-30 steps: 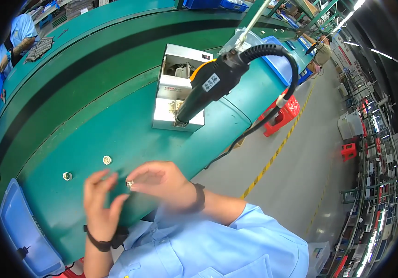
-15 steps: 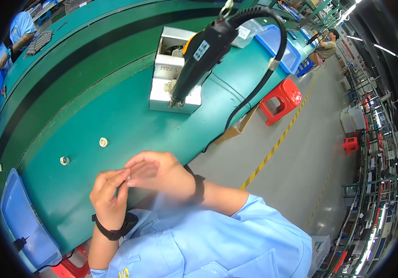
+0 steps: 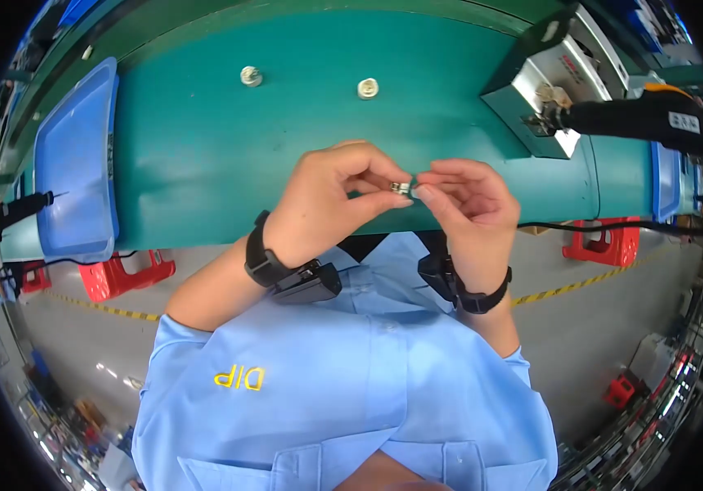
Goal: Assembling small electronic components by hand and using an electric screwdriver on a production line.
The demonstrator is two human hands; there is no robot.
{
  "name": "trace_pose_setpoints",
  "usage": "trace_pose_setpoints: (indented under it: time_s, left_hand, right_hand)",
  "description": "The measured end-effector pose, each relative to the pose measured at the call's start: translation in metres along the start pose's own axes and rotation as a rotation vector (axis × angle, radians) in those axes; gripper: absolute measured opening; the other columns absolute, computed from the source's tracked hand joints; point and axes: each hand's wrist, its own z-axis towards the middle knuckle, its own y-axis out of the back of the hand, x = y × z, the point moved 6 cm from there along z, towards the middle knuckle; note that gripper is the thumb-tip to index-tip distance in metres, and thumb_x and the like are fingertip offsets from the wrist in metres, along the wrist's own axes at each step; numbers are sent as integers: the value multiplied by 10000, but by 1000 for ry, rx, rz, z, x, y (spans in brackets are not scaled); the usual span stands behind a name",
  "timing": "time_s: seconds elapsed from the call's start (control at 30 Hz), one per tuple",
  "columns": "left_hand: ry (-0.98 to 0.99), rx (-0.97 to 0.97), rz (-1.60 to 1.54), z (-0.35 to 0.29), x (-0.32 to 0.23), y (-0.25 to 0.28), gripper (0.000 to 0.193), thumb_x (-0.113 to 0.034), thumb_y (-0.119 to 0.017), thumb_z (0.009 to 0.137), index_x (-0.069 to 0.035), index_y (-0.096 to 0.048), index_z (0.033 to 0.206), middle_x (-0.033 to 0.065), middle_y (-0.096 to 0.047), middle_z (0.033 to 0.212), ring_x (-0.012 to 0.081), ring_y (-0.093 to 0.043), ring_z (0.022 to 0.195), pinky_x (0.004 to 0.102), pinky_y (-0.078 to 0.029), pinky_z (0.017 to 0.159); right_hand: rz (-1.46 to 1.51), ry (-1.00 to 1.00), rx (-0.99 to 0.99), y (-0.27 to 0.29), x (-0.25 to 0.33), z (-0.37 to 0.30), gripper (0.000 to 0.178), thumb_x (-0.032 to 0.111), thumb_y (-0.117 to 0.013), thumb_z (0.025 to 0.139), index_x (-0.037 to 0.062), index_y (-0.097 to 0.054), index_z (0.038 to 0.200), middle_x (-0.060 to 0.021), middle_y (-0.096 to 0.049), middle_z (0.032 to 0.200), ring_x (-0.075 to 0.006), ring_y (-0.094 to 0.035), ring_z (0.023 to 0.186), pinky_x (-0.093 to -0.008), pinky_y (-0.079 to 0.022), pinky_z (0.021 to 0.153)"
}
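Note:
Over the near edge of the green table, both my hands meet. My left hand pinches a small metal-and-white component between thumb and fingertips; its exact kind is too small to tell. Close against its right end, my right hand has thumb and forefinger pressed together, and whatever lies between them is hidden. Farther back on the table stand two small round whitish parts, a left one with metal on it and a right one.
A blue tray lies at the left, with a black electric screwdriver by it. At the right, another black screwdriver reaches to a metal-and-white box. Red stools stand below the table edge.
My view has swung round to face the table squarely. My right hand, formerly cupped and partly spread, now has its thumb and forefinger together at the component in my left hand.

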Motion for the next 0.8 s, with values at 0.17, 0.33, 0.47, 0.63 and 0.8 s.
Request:
trace_pose_setpoints:
  time_s: [0.17, 0.33, 0.47, 0.63, 0.8]
  left_hand:
    - [154, 90, -206, -3, 14, 3, 195, 118, -707, 783, 40, -646, 951, 114, -622, 996, 178, -656, 906, 283, -596, 776]
    - [3, 61, -81, 0, 8, 8, 213, 132, -713, 765, 36, -642, 941, 114, -613, 989, 177, -655, 900, 278, -599, 780]
    - [3, 65, -123, 4, 11, 8, 214, 130, -722, 757, 28, -637, 924, 106, -607, 978, 173, -653, 898, 280, -597, 781]
    - [0, 72, -201, 12, 17, 9, 235, 97, -756, 736, 1, -634, 912, 94, -597, 957, 165, -646, 870, 265, -576, 748]
    - [-116, 111, 43, 17, 9, 12, 268, 39, -795, 718, -30, -637, 923, 98, -586, 1002, 153, -624, 827, 253, -541, 695]
  right_hand:
    - [-26, -10, 41, -4, -4, 1, 190, -88, -675, 841, -46, -633, 1022, -117, -676, 984, -170, -680, 901, -266, -556, 785]
    - [-61, 9, 86, -8, -3, 3, 185, -89, -674, 838, -47, -624, 1011, -119, -675, 967, -164, -672, 893, -255, -535, 788]
    - [-68, -9, 99, -6, -7, 8, 207, -92, -674, 830, -49, -619, 1024, -122, -672, 972, -165, -668, 890, -255, -527, 800]
    - [-52, 1, 119, -11, -1, 15, 234, -100, -698, 799, -45, -645, 1020, -107, -668, 978, -168, -683, 904, -279, -555, 818]
    - [-208, 34, 150, -16, 3, 20, 251, -98, -713, 781, -46, -655, 1019, -107, -665, 983, -172, -688, 906, -281, -561, 826]
